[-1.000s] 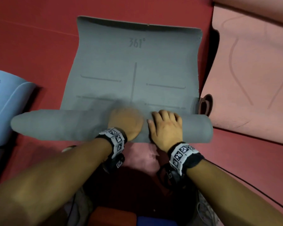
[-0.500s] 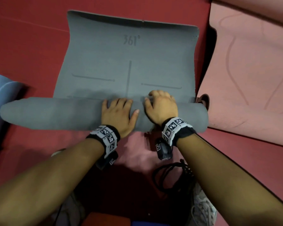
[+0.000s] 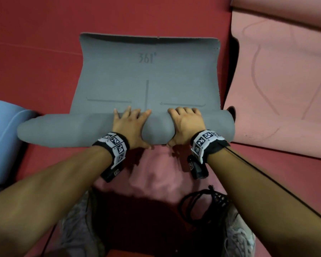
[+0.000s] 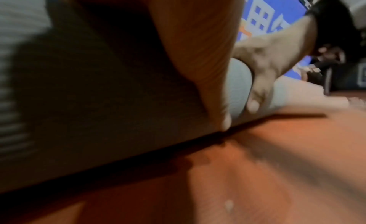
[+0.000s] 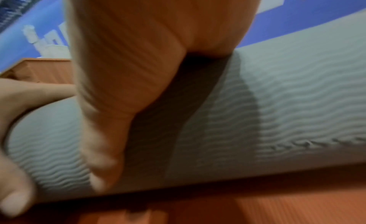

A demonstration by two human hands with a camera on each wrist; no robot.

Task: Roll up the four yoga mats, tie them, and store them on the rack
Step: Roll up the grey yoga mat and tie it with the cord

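1. The grey foam yoga mat (image 3: 148, 75) lies partly rolled on the floor. Its thick roll runs crosswise under both hands, and the unrolled flat part, printed with "361°" and guide lines, stretches away beyond the fingertips.
2. The left hand (image 3: 130, 125) drapes over the top of the roll with fingers spread and reaching over its far side, thumb tucked at the near underside. It wraps the roll rather than pinching it.
3. The right hand (image 3: 186, 123) sits just beside it, fingers curled over the far crest, thumb under the near edge, gripping the roll likewise.
4. Handling, as I judge it: the mat looks soft, light and springy, with a wavy ribbed texture in the right wrist view that should give good grip. The roll would likely loosen if released, and its end left of the left hand looks tapered, so it may be telescoping. Hands set wider apart would keep the edges even.
5. The red padded floor (image 3: 35, 52) is under everything, paler and scuffed near the wrists.
6. A pale blue mat (image 3: 2, 138) lies out beyond the left hand, and a pink flat mat (image 3: 278, 80) lies beyond the right hand, its edge close by the roll's end.
7. Wrist views show a blue wall with white graphics. No rack is visible.
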